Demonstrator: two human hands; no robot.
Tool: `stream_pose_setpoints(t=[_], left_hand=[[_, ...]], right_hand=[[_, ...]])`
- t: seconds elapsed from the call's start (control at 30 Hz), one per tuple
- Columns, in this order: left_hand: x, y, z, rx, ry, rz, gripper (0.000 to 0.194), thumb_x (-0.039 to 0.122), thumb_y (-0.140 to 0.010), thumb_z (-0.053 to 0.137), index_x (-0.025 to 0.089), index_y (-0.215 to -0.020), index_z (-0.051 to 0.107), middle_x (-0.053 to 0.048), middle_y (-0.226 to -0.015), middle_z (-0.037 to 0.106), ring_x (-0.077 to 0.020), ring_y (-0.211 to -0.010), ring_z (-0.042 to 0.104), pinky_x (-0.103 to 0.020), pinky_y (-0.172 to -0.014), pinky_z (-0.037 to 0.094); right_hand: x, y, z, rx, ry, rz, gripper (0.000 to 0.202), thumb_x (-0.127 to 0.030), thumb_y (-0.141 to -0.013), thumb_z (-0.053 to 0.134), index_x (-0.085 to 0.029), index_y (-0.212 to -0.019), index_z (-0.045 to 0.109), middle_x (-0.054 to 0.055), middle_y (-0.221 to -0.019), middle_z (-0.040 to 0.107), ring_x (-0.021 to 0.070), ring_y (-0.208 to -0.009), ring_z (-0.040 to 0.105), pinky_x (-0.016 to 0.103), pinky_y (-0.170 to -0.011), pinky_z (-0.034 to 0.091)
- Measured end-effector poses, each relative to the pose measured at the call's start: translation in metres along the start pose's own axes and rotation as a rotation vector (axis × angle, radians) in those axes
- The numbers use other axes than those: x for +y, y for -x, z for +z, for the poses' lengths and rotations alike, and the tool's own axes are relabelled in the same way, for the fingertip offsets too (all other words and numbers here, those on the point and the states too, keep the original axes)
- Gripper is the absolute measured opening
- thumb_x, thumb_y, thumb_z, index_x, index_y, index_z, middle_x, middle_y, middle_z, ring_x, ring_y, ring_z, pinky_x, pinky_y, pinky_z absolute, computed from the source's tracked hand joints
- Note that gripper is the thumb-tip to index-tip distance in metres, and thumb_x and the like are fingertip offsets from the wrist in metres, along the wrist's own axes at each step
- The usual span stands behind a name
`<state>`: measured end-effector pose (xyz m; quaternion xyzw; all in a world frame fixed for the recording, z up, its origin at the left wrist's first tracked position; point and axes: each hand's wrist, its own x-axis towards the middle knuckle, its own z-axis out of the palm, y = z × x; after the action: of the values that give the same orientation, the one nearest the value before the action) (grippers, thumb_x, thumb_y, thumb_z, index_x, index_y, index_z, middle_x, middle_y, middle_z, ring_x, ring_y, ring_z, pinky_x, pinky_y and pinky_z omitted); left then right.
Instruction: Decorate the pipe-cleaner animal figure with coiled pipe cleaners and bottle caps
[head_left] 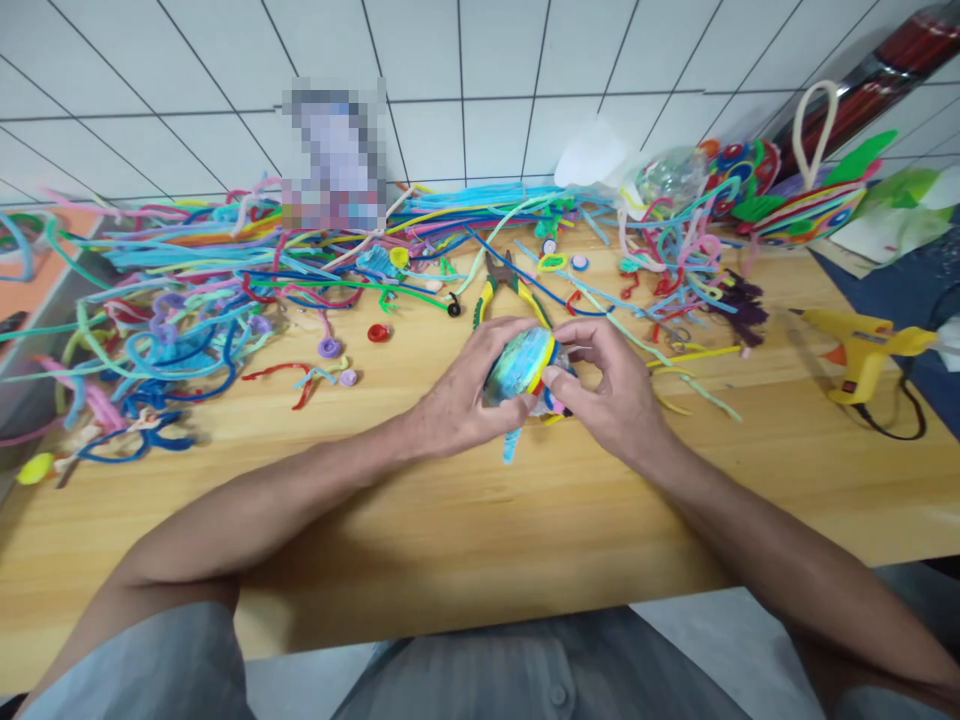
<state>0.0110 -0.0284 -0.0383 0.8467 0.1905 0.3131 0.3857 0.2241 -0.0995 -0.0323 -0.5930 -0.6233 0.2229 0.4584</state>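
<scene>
Between both hands, just above the wooden table [465, 540], is a rounded ornament [523, 362] with a light-blue side and yellow, red and dark-blue bands. My left hand [480, 392] curls round its left side, thumb along the lower edge. My right hand [604, 385] pinches the bands on the right side between thumb and fingers. A light-blue strip [511, 445] hangs below the ornament. Right behind the hands lie pliers [504, 275] with yellow and green handles, jaws pointing away. The ornament's far side and underside are hidden.
Pipe cleaners [187, 260] in many colours are heaped along the back and left. More tangle at the right [697, 260]. A yellow glue gun [862, 350] stands at the right with its cord. Small coiled pieces, like a red coil [379, 333], lie scattered. A decorated ornament [810, 205] sits back right.
</scene>
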Motion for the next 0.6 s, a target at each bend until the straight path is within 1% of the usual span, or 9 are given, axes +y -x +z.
stream_pose_setpoints(t=[0.07, 0.13, 0.2, 0.33, 0.4, 0.5, 0.6], left_hand=[[0.0, 0.0, 0.002, 0.014, -0.008, 0.017, 0.07, 0.035, -0.095, 0.071, 0.028, -0.159, 0.042, -0.013, -0.157, 0.052, -0.0314, -0.15, 0.049, -0.052, -0.127, 0.042], [0.0, -0.001, 0.004, 0.026, -0.016, 0.039, 0.067, 0.03, -0.095, 0.072, 0.027, -0.155, 0.044, -0.014, -0.155, 0.053, -0.0301, -0.149, 0.05, -0.05, -0.127, 0.043], [0.0, -0.001, 0.006, 0.04, -0.027, 0.054, 0.061, 0.028, -0.095, 0.07, 0.027, -0.152, 0.046, -0.014, -0.153, 0.053, -0.0303, -0.148, 0.05, -0.052, -0.126, 0.043], [-0.001, 0.0, 0.011, 0.054, -0.042, 0.045, 0.056, 0.032, -0.098, 0.067, 0.027, -0.15, 0.046, -0.014, -0.151, 0.053, -0.032, -0.149, 0.049, -0.056, -0.125, 0.043], [-0.002, 0.001, 0.013, 0.064, -0.054, 0.053, 0.056, 0.033, -0.099, 0.066, 0.027, -0.151, 0.046, -0.015, -0.152, 0.053, -0.0316, -0.149, 0.049, -0.055, -0.125, 0.043], [-0.007, 0.001, 0.015, 0.087, -0.088, 0.083, 0.058, 0.032, -0.098, 0.066, 0.027, -0.152, 0.046, -0.015, -0.153, 0.053, -0.0318, -0.149, 0.049, -0.056, -0.125, 0.044], [-0.013, 0.002, 0.015, 0.115, -0.127, 0.109, 0.061, 0.031, -0.095, 0.066, 0.026, -0.153, 0.046, -0.016, -0.152, 0.055, -0.033, -0.148, 0.05, -0.056, -0.124, 0.044]], right_hand=[[0.0, 0.0, 0.0, 0.003, -0.005, 0.003, 0.026, -0.03, -0.086, 0.071, -0.027, -0.11, 0.061, 0.005, -0.115, 0.07, 0.0245, -0.103, 0.069, 0.047, -0.094, 0.059], [0.0, 0.001, 0.001, 0.005, -0.01, 0.0, 0.026, -0.03, -0.087, 0.07, -0.027, -0.111, 0.061, 0.006, -0.115, 0.069, 0.0242, -0.103, 0.069, 0.047, -0.094, 0.059], [0.0, 0.001, 0.001, 0.006, -0.009, -0.005, 0.026, -0.029, -0.087, 0.07, -0.026, -0.111, 0.061, 0.006, -0.116, 0.069, 0.0242, -0.104, 0.069, 0.047, -0.095, 0.059], [0.0, 0.003, 0.001, 0.005, 0.0, -0.004, 0.027, -0.028, -0.086, 0.071, -0.027, -0.111, 0.061, 0.005, -0.116, 0.068, 0.0243, -0.105, 0.069, 0.046, -0.096, 0.059], [-0.001, 0.003, 0.0, -0.015, -0.011, -0.002, 0.026, -0.032, -0.088, 0.072, -0.027, -0.111, 0.062, 0.005, -0.117, 0.069, 0.0242, -0.105, 0.069, 0.046, -0.097, 0.059], [-0.004, 0.001, -0.01, -0.053, -0.043, 0.007, 0.027, -0.04, -0.091, 0.072, -0.027, -0.113, 0.064, 0.005, -0.118, 0.072, 0.0243, -0.105, 0.07, 0.046, -0.097, 0.059], [-0.003, -0.003, -0.031, -0.009, -0.043, 0.049, 0.03, -0.044, -0.09, 0.076, -0.029, -0.114, 0.067, 0.005, -0.121, 0.074, 0.0247, -0.104, 0.07, 0.046, -0.095, 0.059]])
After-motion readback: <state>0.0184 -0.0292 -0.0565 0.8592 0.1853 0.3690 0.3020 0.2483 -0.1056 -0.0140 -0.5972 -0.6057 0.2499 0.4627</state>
